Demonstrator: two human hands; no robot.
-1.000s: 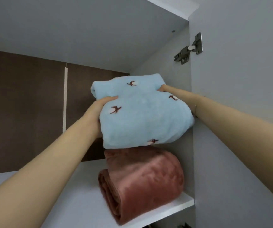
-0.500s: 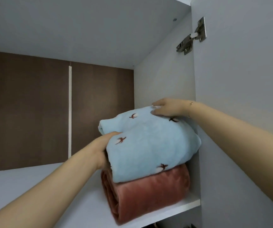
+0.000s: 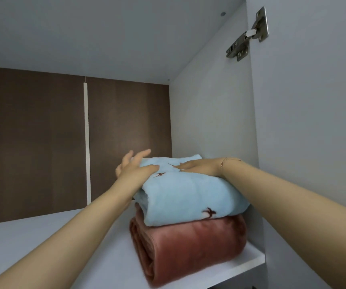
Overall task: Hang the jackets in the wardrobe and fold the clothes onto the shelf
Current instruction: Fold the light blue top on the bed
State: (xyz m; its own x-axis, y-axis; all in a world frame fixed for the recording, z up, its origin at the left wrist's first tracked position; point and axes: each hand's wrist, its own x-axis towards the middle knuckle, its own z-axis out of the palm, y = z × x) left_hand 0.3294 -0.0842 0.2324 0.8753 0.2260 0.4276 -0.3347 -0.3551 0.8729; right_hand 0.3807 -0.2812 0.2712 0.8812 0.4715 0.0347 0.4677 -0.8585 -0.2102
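A folded light-blue fleece garment (image 3: 188, 197) with small dark bird marks lies on top of a folded dusty-pink fleece garment (image 3: 190, 247). Both are stacked at the right end of the white wardrobe shelf (image 3: 42, 236). My left hand (image 3: 135, 167) rests on the blue garment's left top edge, fingers spread and nearly straight. My right hand (image 3: 201, 166) lies flat on its top, palm down, a thin bracelet at the wrist.
The white side wall (image 3: 209, 122) stands close to the right of the stack. The open door (image 3: 314, 142) with a metal hinge (image 3: 247, 36) is at the far right. A dark brown back panel (image 3: 32, 142) closes the rear. The shelf's left part is bare.
The blue garment came down from mid-air onto the pink one. My left hand let go of its side and moved onto the top; my right hand flattened on it.
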